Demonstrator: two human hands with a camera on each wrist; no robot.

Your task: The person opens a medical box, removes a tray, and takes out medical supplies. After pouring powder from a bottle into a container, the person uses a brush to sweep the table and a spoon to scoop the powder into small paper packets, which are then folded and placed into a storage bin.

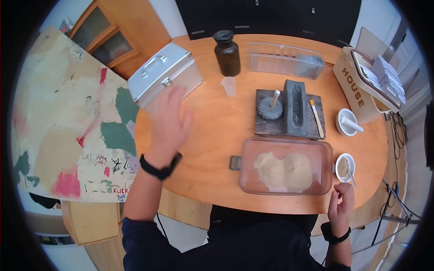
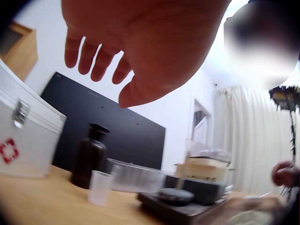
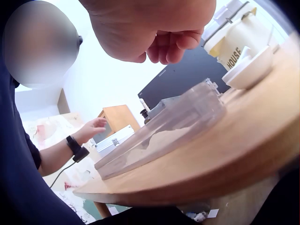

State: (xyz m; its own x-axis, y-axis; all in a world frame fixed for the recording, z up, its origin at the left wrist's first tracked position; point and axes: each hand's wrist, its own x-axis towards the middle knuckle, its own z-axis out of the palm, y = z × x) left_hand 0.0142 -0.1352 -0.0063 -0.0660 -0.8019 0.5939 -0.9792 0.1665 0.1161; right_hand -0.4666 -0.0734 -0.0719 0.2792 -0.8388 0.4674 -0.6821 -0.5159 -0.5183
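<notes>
My left hand (image 1: 171, 124), fingers spread and holding nothing, is raised over the table's left side, in front of a silver metal case (image 1: 165, 74). In the left wrist view a red cross marks the case (image 2: 18, 126). At the table's right front edge, my right hand (image 1: 342, 201) hangs with loosely curled fingers and nothing in them. Nearest to it are a white bowl (image 1: 339, 175) holding brown powder and a spoon, and a clear plastic box (image 1: 325, 158) with two mounds of pale powder (image 1: 296, 171). A translucent measuring cup (image 1: 229, 86) stands right of the case.
Behind the cup stands a dark glass bottle (image 1: 227, 56). A dark board (image 1: 262, 128) bears a stone trough (image 1: 296, 108), a stone disc with a handle (image 1: 270, 109) and a brush (image 1: 317, 119). Around them are a clear divided box (image 1: 271, 63), a mortar with pestle (image 1: 346, 128) and a HOUSE bin (image 1: 357, 90).
</notes>
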